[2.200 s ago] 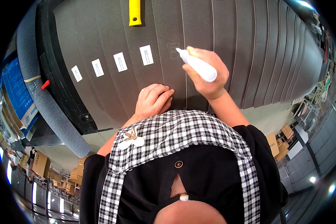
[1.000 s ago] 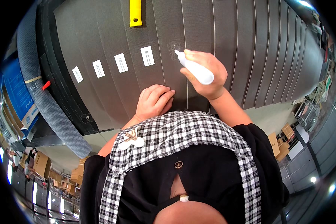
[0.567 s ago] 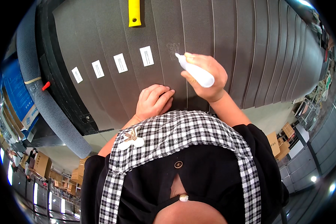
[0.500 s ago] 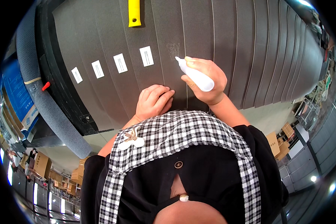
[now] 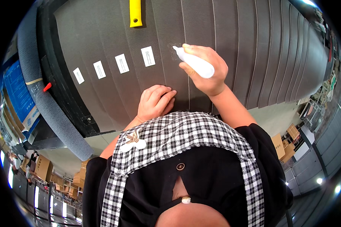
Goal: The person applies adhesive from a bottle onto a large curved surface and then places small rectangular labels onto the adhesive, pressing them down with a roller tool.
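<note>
In my right hand is a white squeeze bottle with a narrow nozzle, tilted so that its tip points away and to the left. The tip is at a patch of clear, wet-looking glue on a dark grey-brown sheet. My left hand rests on the near part of the sheets, its fingers curled together; whatever may be under them is hidden. Left of the glue, several sheets each bear a small white label, the nearest label being beside the glued sheet.
The sheets overlap in a row, their edges stacked closely at the right. A yellow handle with a hole lies at the far edge. To the left are a grey fabric roll, a red piece and blue packaging. Cardboard boxes stand behind.
My right hand has moved the bottle slightly away and to the left, its nozzle now over the glue patch. My left hand has stayed in place.
</note>
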`<action>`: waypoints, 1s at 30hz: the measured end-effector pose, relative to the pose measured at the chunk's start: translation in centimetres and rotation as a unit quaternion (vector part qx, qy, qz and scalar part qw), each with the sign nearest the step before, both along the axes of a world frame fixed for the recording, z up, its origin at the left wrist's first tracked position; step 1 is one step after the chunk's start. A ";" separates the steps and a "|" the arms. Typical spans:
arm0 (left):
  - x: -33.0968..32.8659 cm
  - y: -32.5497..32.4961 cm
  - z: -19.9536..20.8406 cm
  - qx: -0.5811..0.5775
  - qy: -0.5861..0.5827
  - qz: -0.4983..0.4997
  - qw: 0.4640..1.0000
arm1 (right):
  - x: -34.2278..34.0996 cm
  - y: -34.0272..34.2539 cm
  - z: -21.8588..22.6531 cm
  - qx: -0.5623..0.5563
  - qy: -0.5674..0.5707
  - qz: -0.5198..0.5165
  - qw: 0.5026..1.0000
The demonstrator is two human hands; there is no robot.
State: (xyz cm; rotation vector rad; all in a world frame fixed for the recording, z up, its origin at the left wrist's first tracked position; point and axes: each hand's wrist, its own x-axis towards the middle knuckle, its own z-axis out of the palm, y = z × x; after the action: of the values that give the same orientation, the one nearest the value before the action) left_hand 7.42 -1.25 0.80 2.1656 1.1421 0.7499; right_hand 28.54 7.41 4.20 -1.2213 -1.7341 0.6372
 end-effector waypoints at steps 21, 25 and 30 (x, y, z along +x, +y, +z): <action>2.0 1.5 4.5 -0.090 -0.212 0.137 0.963 | -2.9 -8.4 1.7 -0.556 0.734 0.042 0.388; 2.2 0.1 5.2 -0.121 -0.238 0.177 0.947 | -4.0 -9.2 1.9 -0.587 0.716 0.065 0.372; 1.6 -0.8 5.7 -0.128 -0.266 0.221 0.930 | -5.0 -9.1 3.0 -0.631 0.668 0.090 0.383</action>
State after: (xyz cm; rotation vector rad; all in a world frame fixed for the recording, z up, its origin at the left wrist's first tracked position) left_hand 8.99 -2.09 6.47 1.3721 1.3417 1.2140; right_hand 23.55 -1.67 7.22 -0.6250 0.3936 2.4122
